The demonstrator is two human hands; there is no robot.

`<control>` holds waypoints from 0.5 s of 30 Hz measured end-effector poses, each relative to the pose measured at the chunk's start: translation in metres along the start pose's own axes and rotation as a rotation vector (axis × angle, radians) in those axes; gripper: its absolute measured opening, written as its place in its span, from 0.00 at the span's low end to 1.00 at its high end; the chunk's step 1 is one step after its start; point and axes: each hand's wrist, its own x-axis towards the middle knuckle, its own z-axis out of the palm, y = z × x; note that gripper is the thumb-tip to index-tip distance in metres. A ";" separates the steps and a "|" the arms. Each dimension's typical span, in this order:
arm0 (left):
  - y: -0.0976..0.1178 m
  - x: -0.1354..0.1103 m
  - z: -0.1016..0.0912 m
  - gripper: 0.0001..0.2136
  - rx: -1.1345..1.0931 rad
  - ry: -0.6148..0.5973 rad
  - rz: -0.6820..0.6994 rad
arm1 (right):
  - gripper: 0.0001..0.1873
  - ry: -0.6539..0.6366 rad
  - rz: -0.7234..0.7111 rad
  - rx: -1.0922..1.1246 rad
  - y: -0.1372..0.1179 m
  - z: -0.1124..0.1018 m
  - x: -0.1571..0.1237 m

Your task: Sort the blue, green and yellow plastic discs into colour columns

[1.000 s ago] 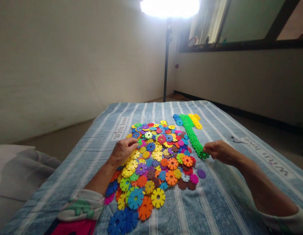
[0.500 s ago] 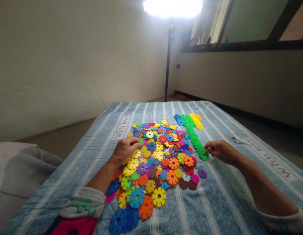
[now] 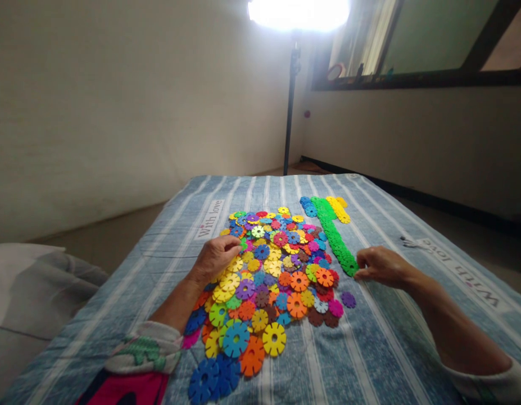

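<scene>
A heap of flat, notched plastic discs in several colours lies on a blue striped bedspread. My left hand rests curled on the heap's left edge, its fingertips closed on a small green disc. To the right runs a row of green discs, with short rows of blue discs and yellow discs at its far end. My right hand has its fingers pinched at the near end of the green row, touching the last green disc.
A lamp stand with a bright light stands beyond the bed's far edge. Plain walls rise to the left and right, with a dark-framed window on the right. A grey pillow lies at the left.
My right hand has set the green disc down at the near end of the green row, where it now lies flat. My left hand has stayed in place.
</scene>
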 end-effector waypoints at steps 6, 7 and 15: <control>-0.002 0.000 0.001 0.11 0.007 -0.014 -0.004 | 0.08 0.003 0.001 -0.010 -0.005 -0.003 -0.001; -0.003 0.000 0.001 0.11 0.008 -0.017 -0.004 | 0.08 0.002 0.000 -0.011 -0.006 -0.003 0.000; 0.000 -0.001 0.000 0.10 0.002 0.000 0.002 | 0.09 0.001 -0.008 0.005 -0.006 -0.002 0.000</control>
